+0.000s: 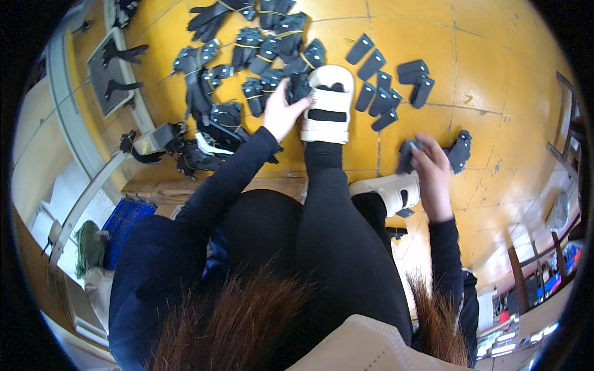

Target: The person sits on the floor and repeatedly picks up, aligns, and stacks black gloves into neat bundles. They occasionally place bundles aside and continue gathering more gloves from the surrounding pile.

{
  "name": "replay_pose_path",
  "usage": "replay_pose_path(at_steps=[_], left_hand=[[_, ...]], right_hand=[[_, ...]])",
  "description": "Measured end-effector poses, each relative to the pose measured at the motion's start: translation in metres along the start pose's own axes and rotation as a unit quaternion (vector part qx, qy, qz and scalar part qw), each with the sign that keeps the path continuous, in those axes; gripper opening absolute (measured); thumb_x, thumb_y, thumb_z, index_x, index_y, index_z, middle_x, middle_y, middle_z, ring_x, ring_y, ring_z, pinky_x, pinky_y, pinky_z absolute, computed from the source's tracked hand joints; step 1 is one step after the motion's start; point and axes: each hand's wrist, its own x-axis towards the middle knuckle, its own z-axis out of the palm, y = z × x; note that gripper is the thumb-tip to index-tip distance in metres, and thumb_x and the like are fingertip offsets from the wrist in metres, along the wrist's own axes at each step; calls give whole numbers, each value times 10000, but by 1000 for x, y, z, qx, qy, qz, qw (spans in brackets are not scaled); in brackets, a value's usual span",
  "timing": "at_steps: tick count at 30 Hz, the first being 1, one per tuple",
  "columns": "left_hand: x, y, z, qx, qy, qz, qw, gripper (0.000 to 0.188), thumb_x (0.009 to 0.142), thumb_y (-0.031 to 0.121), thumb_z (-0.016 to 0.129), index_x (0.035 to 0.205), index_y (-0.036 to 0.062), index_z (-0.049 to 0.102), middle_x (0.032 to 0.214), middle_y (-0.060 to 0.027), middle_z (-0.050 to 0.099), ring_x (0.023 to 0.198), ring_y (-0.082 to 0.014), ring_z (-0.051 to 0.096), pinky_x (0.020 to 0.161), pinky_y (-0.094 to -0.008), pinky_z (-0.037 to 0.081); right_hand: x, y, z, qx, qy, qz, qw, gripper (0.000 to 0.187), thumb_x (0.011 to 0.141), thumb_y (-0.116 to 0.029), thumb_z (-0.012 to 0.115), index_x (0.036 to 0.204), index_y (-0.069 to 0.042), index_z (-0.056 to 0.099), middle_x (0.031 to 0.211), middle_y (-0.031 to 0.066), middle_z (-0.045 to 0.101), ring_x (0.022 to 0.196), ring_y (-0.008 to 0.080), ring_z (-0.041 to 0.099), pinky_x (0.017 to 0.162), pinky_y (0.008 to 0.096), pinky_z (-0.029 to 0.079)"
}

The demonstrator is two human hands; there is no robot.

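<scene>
My left hand (284, 113) is closed around a small black bundle (298, 88), just left of my cream sandal (329, 102). The bundle resembles the black glove bundles around it, though my fingers cover part of it. On the right, my right hand (431, 173) grips a dark, flat rectangular piece (406, 156), slightly blurred, above my other sandal (396, 190). A black folded glove (458, 151) lies on the floor just beyond that hand. Farther up, several dark oblong pieces (380, 102) are scattered across the yellow tiles.
Black glove bundles tied with yellow bands (249, 46) cover the floor ahead and left. A grey-topped stand (111, 74) with black gloves on it is at far left. A blue crate (127, 226) stands near my left side. Wooden frames (535, 272) line the right edge.
</scene>
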Motion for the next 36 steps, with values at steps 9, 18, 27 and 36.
replay_pose_path(at_steps=[9,18,27,36], left_hand=[[-26,2,7,-58,-39,-63,996,628,711,150,709,1221,-105,447,1042,-185,627,945,-210,611,874,-313,475],[-71,127,42,-356,-357,-91,859,356,785,108,712,1064,15,510,934,-95,644,772,-130,646,631,-257,525],[-149,191,71,-434,-576,-109,684,390,738,23,727,1049,25,490,902,-84,610,796,-153,631,678,-289,530],[-163,178,69,-380,-578,-63,720,313,752,70,734,1023,16,587,942,-64,638,843,-123,612,729,-255,488]], right_hand=[[-109,49,-72,75,165,23,983,263,891,34,515,1151,-2,524,879,-37,539,626,1,394,545,140,306],[-108,-30,-21,150,5,-230,961,52,862,-82,479,885,-36,473,742,32,404,648,121,339,611,245,306],[-180,-72,26,-337,24,-280,898,585,828,-59,508,1392,-7,364,1416,141,403,1281,243,399,1079,341,282],[-217,-74,20,-447,-6,-285,848,494,816,-62,573,1303,-19,499,1273,128,547,1204,217,482,1038,321,335]])
